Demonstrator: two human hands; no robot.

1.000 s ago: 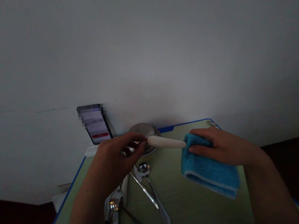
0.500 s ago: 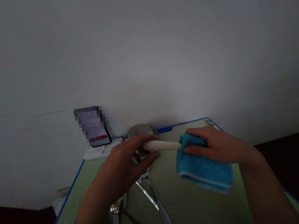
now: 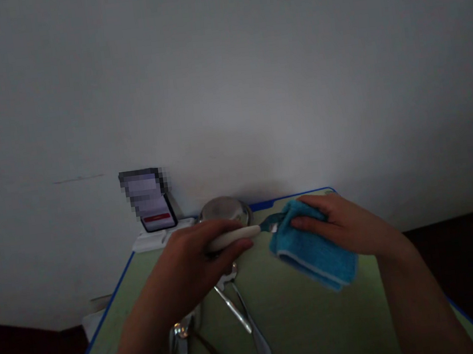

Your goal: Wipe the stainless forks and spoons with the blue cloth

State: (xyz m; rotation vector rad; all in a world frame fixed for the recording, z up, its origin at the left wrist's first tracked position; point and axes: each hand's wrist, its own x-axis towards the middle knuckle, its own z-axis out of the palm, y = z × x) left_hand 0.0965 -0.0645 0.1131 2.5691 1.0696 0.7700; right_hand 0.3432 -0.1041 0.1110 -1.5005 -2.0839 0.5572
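Note:
My left hand (image 3: pixel 203 256) is closed round the pale handle of a white-handled utensil (image 3: pixel 243 233), held level above the table. A short stretch of its metal neck shows, and the far end is hidden in a folded blue cloth (image 3: pixel 315 256). My right hand (image 3: pixel 331 217) pinches this cloth around the metal part, thumb on the near side, with the cloth's lower edge hanging down. Below my left hand, several pieces of metal cutlery (image 3: pixel 235 309) lie on the table, partly covered by the hand and forearm.
A round metal bowl or lid (image 3: pixel 223 208) stands at the table's back edge by the wall. To its left a phone (image 3: pixel 149 202) leans upright on a white stand (image 3: pixel 161 236). The pale green table (image 3: pixel 324 327) has a blue rim.
The handle has shifted left with my left hand, and the metal neck has come into sight. The cloth in my right hand has moved slightly left and up, now around the metal part.

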